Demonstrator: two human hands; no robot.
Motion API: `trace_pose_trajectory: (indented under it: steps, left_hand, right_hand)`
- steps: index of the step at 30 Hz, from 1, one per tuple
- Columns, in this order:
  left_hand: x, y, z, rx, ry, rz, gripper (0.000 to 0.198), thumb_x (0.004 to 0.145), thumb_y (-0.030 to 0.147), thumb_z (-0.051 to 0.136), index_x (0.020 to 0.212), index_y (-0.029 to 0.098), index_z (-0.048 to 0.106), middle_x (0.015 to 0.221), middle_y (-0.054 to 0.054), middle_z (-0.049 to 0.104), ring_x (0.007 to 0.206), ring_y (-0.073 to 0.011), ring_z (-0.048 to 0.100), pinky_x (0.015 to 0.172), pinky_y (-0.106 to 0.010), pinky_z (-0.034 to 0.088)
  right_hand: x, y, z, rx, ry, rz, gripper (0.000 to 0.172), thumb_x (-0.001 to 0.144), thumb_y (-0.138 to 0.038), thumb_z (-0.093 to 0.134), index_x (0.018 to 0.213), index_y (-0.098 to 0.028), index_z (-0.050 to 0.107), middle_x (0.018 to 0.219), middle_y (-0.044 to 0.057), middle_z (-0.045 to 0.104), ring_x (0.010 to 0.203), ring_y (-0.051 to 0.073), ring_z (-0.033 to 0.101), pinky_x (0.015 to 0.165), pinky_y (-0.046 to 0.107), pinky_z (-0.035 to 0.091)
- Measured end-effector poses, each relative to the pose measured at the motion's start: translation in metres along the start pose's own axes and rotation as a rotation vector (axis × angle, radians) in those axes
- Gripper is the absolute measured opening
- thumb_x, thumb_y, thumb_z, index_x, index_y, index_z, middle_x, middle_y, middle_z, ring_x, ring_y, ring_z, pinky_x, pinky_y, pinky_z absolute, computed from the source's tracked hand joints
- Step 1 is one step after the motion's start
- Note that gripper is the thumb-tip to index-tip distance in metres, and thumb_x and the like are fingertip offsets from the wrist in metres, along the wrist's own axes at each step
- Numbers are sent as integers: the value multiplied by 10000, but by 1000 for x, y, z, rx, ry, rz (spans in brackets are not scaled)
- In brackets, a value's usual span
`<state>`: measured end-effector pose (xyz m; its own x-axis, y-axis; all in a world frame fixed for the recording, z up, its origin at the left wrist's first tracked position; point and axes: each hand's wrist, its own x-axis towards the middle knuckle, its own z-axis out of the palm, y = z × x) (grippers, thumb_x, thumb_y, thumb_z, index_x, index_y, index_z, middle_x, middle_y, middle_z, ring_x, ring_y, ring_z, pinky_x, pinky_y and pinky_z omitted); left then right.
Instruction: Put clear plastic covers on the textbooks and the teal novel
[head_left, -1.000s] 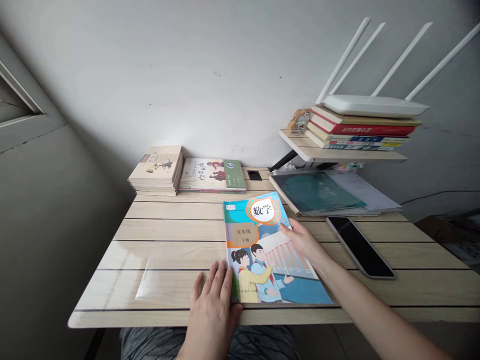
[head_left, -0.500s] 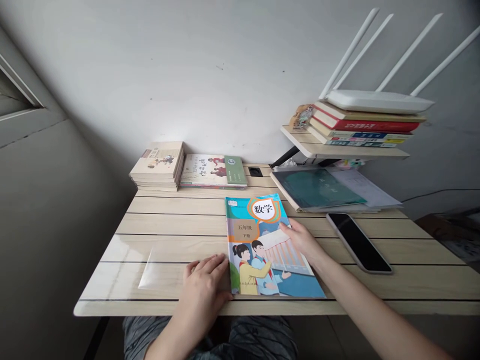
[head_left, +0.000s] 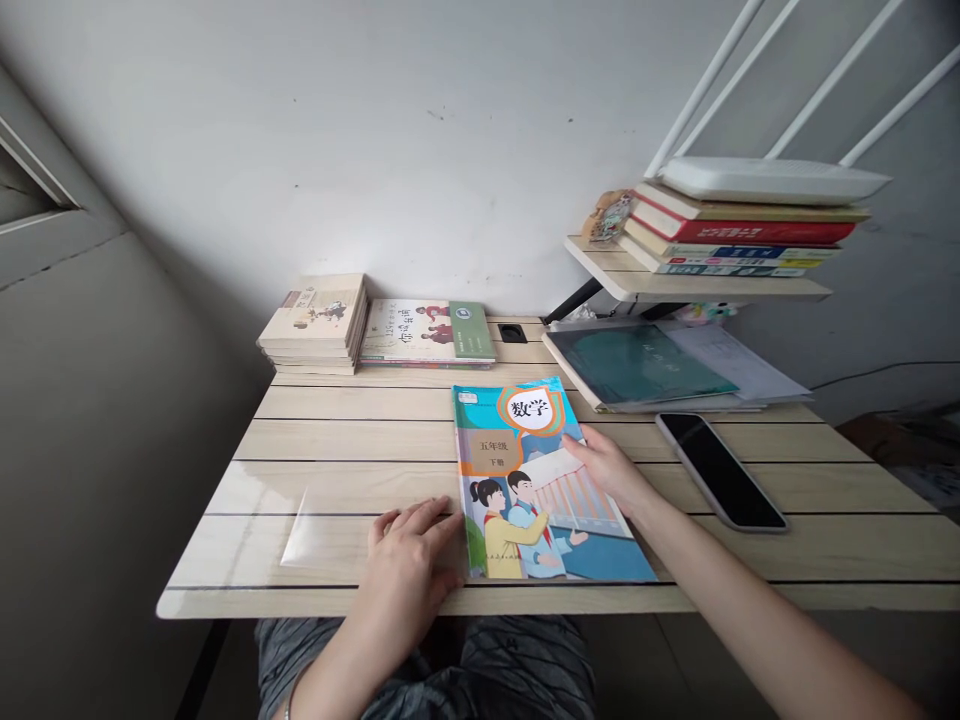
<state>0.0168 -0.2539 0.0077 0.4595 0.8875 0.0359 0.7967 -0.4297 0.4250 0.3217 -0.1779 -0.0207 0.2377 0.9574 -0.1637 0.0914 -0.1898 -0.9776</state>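
Note:
A mathematics textbook [head_left: 525,470] with a blue, illustrated cover lies closed near the table's front edge, its spine side to the left. My right hand [head_left: 607,470] grips its right edge, thumb on the cover and the other fingers hidden beneath. Beside the lower left edge of the book, my left hand [head_left: 412,550] rests palm down on the table, fingers spread a little and holding nothing. Its fingertips are at or very near the spine; whether they touch is unclear.
A black-screened phone [head_left: 721,472] lies to the right. Behind it are a green folder [head_left: 645,362] and papers. Small books [head_left: 315,315] and a flatter book pile [head_left: 427,332] stand at the back left. A raised shelf [head_left: 622,280] carries books and a white router [head_left: 772,180].
The whole view has shifted slightly, so the table sits a little higher in the picture. Both hands and the textbook keep nearly the same places on the table.

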Motion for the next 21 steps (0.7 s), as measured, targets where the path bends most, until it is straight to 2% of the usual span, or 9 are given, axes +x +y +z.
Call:
trace_pose_trajectory:
  steps: [6,15,21]
  left_hand:
    - [-1,12,9,32,37,-49,497,769,277,685,1247,347,565,1373,-41,525,1249,-277,476,1024,-542,323]
    - [-1,17,19,161,80,-19,465,782,307,668,1240,295,587,1341,-75,554,1221,-302,506,1024,-565,343]
    - [1,16,21,166,33,-44,484,778,280,674,1250,323,576,1360,-70,538,1243,-321,488,1003,-629,342]
  right_hand:
    - [3,3,-2,-45,-2,-25,438,628,-565,692,879,-209,645,911,56,728,883,261,661,797,368,501]
    - [7,5,-4,-91,5,-39,402,660,-501,670,929,-203,661,887,52,733,867,261,666,796,373,504]
    - [7,6,-4,-71,-10,-32,373,675,-479,669,934,-211,657,901,50,738,828,252,675,787,375,508]
